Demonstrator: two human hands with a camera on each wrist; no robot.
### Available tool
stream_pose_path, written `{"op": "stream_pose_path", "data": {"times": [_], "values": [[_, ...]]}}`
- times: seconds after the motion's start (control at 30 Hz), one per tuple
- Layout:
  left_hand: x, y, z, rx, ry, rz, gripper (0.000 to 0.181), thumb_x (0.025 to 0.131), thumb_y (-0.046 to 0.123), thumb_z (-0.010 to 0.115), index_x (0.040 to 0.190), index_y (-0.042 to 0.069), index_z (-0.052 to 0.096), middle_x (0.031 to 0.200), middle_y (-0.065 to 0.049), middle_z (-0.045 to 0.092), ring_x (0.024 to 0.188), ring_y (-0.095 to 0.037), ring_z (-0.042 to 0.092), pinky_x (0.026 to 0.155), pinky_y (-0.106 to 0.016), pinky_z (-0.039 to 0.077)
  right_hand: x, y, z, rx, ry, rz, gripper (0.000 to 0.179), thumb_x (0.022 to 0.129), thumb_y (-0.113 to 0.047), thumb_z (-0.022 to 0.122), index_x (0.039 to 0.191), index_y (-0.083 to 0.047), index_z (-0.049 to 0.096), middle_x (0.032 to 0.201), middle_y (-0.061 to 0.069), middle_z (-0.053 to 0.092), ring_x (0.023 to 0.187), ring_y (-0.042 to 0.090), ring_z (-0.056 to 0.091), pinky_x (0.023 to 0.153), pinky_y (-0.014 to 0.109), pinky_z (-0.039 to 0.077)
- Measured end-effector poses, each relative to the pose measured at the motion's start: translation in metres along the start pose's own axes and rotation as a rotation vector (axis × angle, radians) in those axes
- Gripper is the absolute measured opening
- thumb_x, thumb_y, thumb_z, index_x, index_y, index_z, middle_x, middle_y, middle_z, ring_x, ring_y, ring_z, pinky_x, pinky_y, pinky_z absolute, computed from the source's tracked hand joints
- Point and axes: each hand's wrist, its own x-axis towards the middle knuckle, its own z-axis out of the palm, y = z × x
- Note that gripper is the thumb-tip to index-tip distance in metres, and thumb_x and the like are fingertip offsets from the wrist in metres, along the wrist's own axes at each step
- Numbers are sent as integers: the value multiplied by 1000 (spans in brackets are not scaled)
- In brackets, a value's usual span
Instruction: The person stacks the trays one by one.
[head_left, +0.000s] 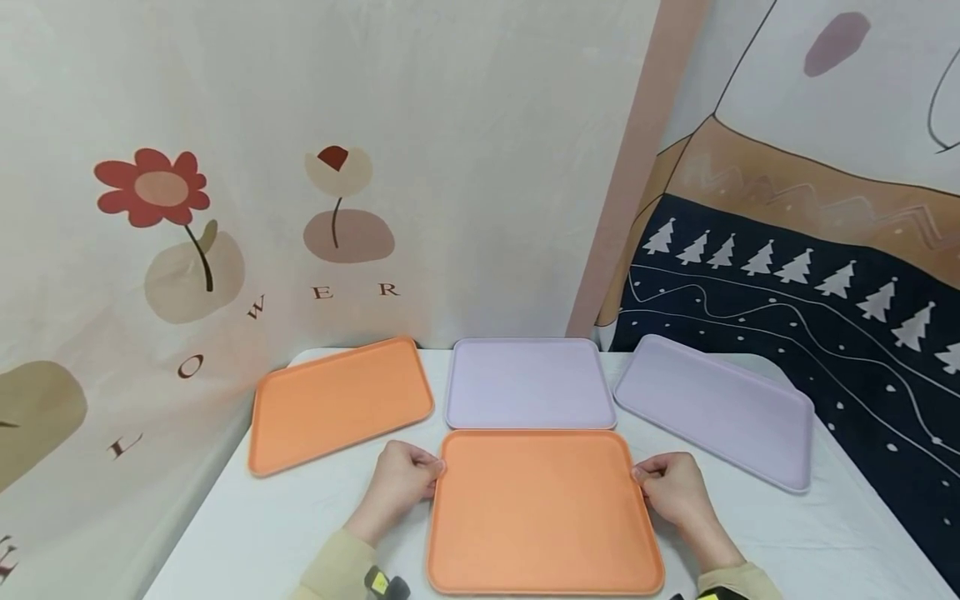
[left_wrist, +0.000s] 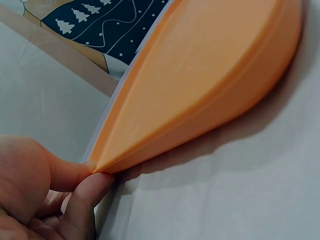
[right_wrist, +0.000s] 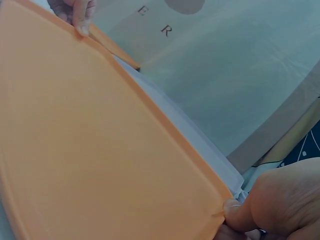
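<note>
An orange tray [head_left: 546, 512] with rounded corners lies at the front middle of the table, its far edge right at the near edge of a lilac tray [head_left: 531, 383]. My left hand [head_left: 401, 483] pinches its left rim near the far corner between thumb and fingers; the left wrist view shows the thumb [left_wrist: 75, 175] on top of the rim. On the opposite side my right hand [head_left: 675, 492] pinches the right rim, thumb [right_wrist: 235, 212] uppermost. In the left wrist view a shadow runs beneath the orange tray's side.
Another orange tray [head_left: 341, 406] sits angled at the back left. At the back right lies a second lilac tray [head_left: 716, 412], also angled. A white cloth [head_left: 847, 533] covers the table. Behind stand a flower-printed curtain [head_left: 487, 167] and a dark tree-patterned cloth [head_left: 787, 317].
</note>
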Motion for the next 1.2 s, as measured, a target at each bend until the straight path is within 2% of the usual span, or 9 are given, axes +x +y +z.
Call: {"op": "stream_pose_path", "data": {"times": [0.3,0.6,1.0,1.2], "values": [[-1,1,-1,9,12,-2,7,91,-1,77,87,-6,75,73,-8,70,58,-19,70,56,-32,63,0,2,2,-52,18,-33,10,95,2,70,88,8,75,69,5,64,62,17,60,51,25,51],[-2,3,-1,16,-10,-26,7,93,0,77,91,-6,75,77,-8,72,62,-20,72,59,-32,63,-2,4,1,-101,43,-43,11,93,-1,72,85,6,77,68,2,64,63,17,59,53,25,48],[-3,2,1,13,-17,-32,6,93,0,76,91,-6,75,78,-8,72,62,-19,72,59,-32,63,-5,5,1,-106,43,-28,10,94,0,72,86,5,77,70,3,65,65,17,59,54,25,48],[-1,0,0,9,-6,-28,7,94,0,76,91,-6,75,79,-9,71,62,-18,71,59,-32,63,-2,4,2,-117,47,-49,11,94,-1,72,87,5,77,70,3,65,65,17,59,54,25,48]]}}
